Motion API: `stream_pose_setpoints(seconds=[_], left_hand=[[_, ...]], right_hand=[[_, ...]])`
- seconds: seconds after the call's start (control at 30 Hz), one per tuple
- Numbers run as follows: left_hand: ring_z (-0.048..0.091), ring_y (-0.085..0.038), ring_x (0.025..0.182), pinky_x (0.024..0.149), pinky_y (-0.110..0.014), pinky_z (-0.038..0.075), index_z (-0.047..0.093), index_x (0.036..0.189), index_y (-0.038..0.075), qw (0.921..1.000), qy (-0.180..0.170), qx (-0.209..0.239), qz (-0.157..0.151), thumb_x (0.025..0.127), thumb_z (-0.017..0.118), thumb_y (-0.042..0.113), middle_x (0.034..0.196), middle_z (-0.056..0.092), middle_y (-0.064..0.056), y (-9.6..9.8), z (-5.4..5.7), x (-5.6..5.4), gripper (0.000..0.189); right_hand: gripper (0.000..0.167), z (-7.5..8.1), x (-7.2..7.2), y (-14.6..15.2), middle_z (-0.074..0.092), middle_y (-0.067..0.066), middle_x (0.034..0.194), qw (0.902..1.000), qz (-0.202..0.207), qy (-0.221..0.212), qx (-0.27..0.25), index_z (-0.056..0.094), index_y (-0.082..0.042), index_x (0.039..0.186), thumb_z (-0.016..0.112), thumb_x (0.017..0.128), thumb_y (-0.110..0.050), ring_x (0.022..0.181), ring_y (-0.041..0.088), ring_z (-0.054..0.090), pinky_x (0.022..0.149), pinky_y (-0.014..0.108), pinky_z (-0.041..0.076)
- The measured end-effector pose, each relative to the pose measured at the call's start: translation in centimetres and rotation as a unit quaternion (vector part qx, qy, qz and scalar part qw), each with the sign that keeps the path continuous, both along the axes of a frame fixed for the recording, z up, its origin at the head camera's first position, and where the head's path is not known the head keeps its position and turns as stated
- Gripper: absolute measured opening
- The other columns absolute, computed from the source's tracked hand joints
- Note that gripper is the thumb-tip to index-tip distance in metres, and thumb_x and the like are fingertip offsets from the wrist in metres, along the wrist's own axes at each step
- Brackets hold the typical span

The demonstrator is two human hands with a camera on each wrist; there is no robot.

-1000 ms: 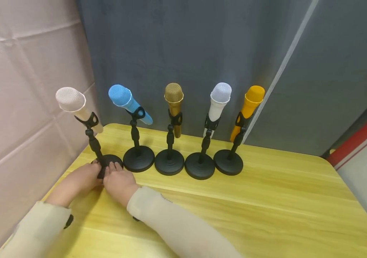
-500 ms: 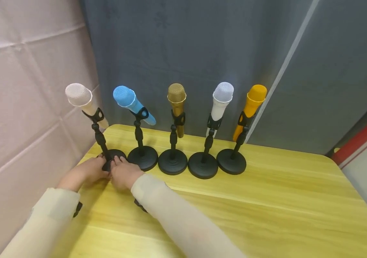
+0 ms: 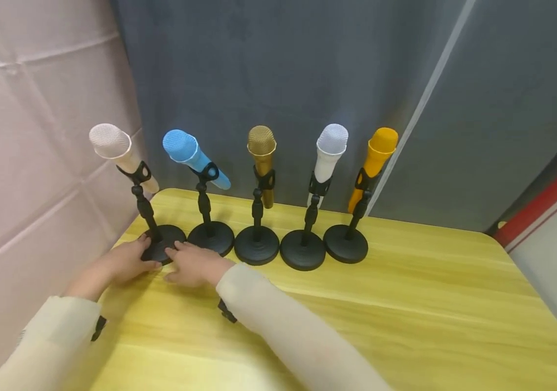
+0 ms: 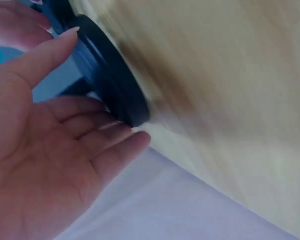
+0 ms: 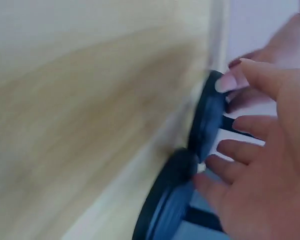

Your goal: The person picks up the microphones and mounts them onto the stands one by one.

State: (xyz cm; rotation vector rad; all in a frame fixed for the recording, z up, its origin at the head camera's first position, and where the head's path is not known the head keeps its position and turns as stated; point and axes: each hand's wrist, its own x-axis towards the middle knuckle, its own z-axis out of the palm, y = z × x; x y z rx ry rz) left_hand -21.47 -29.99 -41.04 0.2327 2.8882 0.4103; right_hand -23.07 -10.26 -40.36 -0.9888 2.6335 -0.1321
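Observation:
At the row's left end, a beige microphone (image 3: 124,152) tilts in a clip on a black desk stand (image 3: 170,236) with a round base. My left hand (image 3: 129,262) lies at the left and front rim of that base, fingers loosely extended. In the left wrist view its thumb (image 4: 65,42) and fingertips come up to the rim of the base (image 4: 112,75). To the right of the base is my right hand (image 3: 195,263), its fingers spread and holding nothing. A blue microphone (image 3: 192,152) on its own stand (image 3: 212,239) is just behind that hand.
Rightward along the row stand a gold microphone (image 3: 262,152), a white microphone (image 3: 329,149) and an orange microphone (image 3: 376,155), each on a black stand. They share the wooden table (image 3: 405,304). A pinkish cloth wall (image 3: 38,163) borders the left, a dark grey curtain (image 3: 268,70) the back.
The beige microphone's stand has shifted slightly back, nearer the blue one's stand. My right hand has come off its base and moved right; my left hand has loosened at the rim.

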Motion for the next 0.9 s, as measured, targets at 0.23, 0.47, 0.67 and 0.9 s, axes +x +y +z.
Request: stream_pose_setpoints(seconds=[0.23, 0.47, 0.67, 0.9], left_hand=[[0.051, -0.061, 0.122, 0.097, -0.068, 0.047, 0.037, 0.141, -0.024, 0.9971, 0.06, 0.028, 0.038, 0.1, 0.062, 0.035, 0.135, 0.048, -0.046, 2.6, 1.8, 2.0, 0.076], [0.053, -0.058, 0.124, 0.098, -0.068, 0.047, 0.042, 0.144, -0.015, 0.9945, 0.086, 0.043, 0.041, 0.1, 0.061, 0.043, 0.137, 0.053, -0.04, 7.3, 4.0, 4.0, 0.076], [0.053, -0.049, 0.131, 0.105, -0.065, 0.045, 0.045, 0.148, -0.004, 0.9886, 0.132, 0.073, 0.005, 0.1, 0.058, 0.05, 0.145, 0.054, -0.029, 10.8, 5.3, 5.5, 0.074], [0.045, -0.042, 0.143, 0.113, -0.063, 0.04, 0.044, 0.153, 0.009, 0.9829, 0.158, 0.091, -0.025, 0.097, 0.046, 0.07, 0.156, 0.046, -0.016, 14.2, 6.3, 6.4, 0.083]], right_hand=[[0.06, 1.6, 1.3, 5.2, 0.058, -0.006, 0.147, 0.9878, -0.084, 0.048, -0.122, 0.054, -0.024, 0.146, 0.056, 0.098, -0.06, 0.134, 0.013, 0.056, 0.104, 0.033, 0.054], [0.064, 3.2, 2.2, 12.0, 0.058, -0.001, 0.147, 0.9772, -0.096, 0.081, -0.171, 0.059, -0.021, 0.142, 0.06, 0.093, -0.063, 0.136, 0.02, 0.056, 0.105, 0.044, 0.053], [0.067, 3.4, 3.3, 17.4, 0.055, 0.003, 0.151, 0.9678, -0.113, 0.108, -0.197, 0.061, -0.022, 0.141, 0.064, 0.09, -0.065, 0.14, 0.026, 0.052, 0.112, 0.049, 0.047], [0.072, 2.8, 4.5, 22.4, 0.051, 0.012, 0.154, 0.949, -0.141, 0.176, -0.22, 0.061, -0.019, 0.142, 0.072, 0.085, -0.062, 0.147, 0.04, 0.041, 0.121, 0.065, 0.029]])
